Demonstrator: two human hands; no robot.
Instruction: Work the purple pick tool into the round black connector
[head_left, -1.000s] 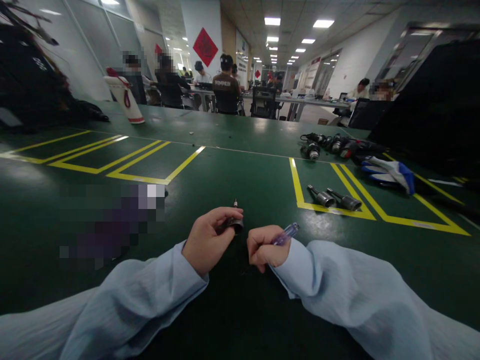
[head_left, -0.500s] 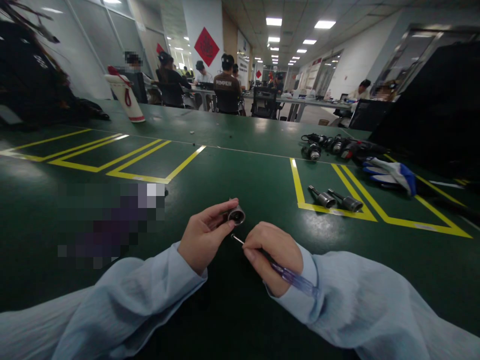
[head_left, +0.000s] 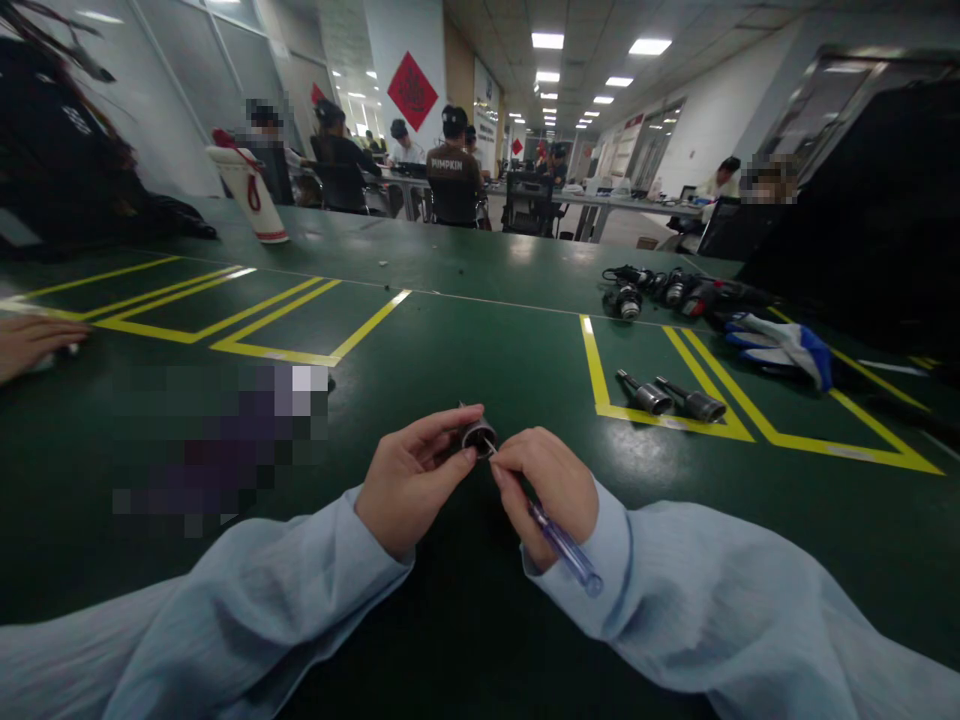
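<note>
My left hand [head_left: 420,475] is closed around a cup-shaped metal bit [head_left: 484,428], its open mouth turned toward me and to the right. Pinched in my right hand [head_left: 551,490] is a screwdriver [head_left: 566,552] with a clear purple handle. Its thin shaft points into the mouth of the bit; the tip itself is hidden inside. Two similar metal bits with shanks, a left one [head_left: 652,398] and a right one [head_left: 703,404], lie on the green table [head_left: 480,350] to the right.
Yellow tape [head_left: 600,365] marks areas on the table. At the back right are dark tools with cords [head_left: 626,300] and a blue-and-white glove [head_left: 784,345]. A blurred-out purple object [head_left: 247,430] lies left. Another person's hand [head_left: 34,340] rests at the left edge. A white cup [head_left: 251,195] stands behind.
My right hand has moved up and left, bringing the screwdriver from below the bit into its mouth. The dark piece at its tip is now hidden. Another person's hand has appeared at left.
</note>
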